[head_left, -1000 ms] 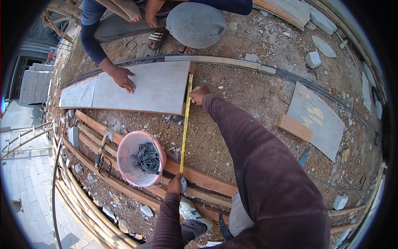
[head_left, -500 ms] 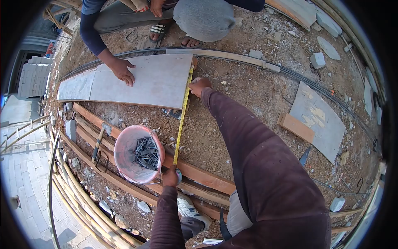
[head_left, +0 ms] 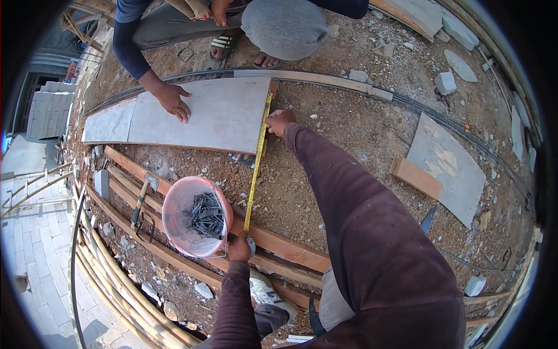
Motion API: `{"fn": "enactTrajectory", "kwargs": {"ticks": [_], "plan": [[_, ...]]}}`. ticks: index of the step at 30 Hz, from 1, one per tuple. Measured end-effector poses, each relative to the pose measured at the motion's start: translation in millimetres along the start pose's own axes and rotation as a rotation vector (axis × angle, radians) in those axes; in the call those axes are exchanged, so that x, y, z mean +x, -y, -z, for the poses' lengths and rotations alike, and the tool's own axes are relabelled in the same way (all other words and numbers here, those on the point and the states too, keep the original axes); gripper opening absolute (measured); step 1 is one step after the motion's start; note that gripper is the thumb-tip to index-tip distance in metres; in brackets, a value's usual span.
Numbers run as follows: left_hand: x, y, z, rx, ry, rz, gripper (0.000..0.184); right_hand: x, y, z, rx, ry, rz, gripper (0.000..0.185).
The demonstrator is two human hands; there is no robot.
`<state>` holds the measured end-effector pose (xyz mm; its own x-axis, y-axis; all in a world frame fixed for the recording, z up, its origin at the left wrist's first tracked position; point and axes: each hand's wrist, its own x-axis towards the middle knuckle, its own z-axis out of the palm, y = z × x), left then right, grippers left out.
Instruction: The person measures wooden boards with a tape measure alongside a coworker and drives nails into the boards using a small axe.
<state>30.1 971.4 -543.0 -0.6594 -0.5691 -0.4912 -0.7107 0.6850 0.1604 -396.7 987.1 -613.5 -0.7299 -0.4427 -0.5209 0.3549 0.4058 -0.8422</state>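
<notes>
A yellow tape measure runs stretched across the right end of a pale plywood panel and on over the dirt towards me. My left hand is closed around its case, beside the bucket and above the timber strips. At the panel's right edge, my right hand pinches the tape blade. The blade's far end lies by the panel's upper right corner. Left of my left hand stands a pinkish bucket with many dark nails in it.
A co-worker's hand rests flat on the panel; the person crouches behind it. A hammer lies on the timber strips. To the right are a plywood offcut, a wood block and a saw blade. Bamboo poles lie lower left.
The view has shifted very slightly. Both my hands keep their places on the tape, and the co-worker's hand stays on the panel.
</notes>
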Motion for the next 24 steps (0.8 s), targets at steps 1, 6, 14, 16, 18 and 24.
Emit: {"fn": "enactTrajectory", "kwargs": {"ticks": [1,6,14,16,18,24], "plan": [[-0.2,0.9,0.5,-0.003,0.008,-0.002,0.025,-2.9,-1.6,-0.5,0.031,0.008,0.001,0.023],[-0.2,13.7,-6.7,-0.145,-0.001,0.09,0.027,-24.5,-28.6,0.0,-0.028,0.171,0.053,0.026],[-7.0,49.6,-41.7,-0.711,0.354,0.254,0.029,-29.6,-11.2,38.6,-0.195,-0.517,0.206,0.024],[-26.1,9.4,-5.7,-0.889,0.38,0.325,0.034,0.8,-10.2,38.1,-0.07,-0.77,0.427,0.026],[-32.9,8.2,-12.0,-1.011,0.4,0.38,0.038,-6.1,-2.8,43.3,0.205,-0.263,0.216,0.028],[-45.0,-2.1,4.4,-1.155,0.548,0.528,0.039,-59.6,19.1,36.2,-0.162,0.788,-0.226,0.022]]}}
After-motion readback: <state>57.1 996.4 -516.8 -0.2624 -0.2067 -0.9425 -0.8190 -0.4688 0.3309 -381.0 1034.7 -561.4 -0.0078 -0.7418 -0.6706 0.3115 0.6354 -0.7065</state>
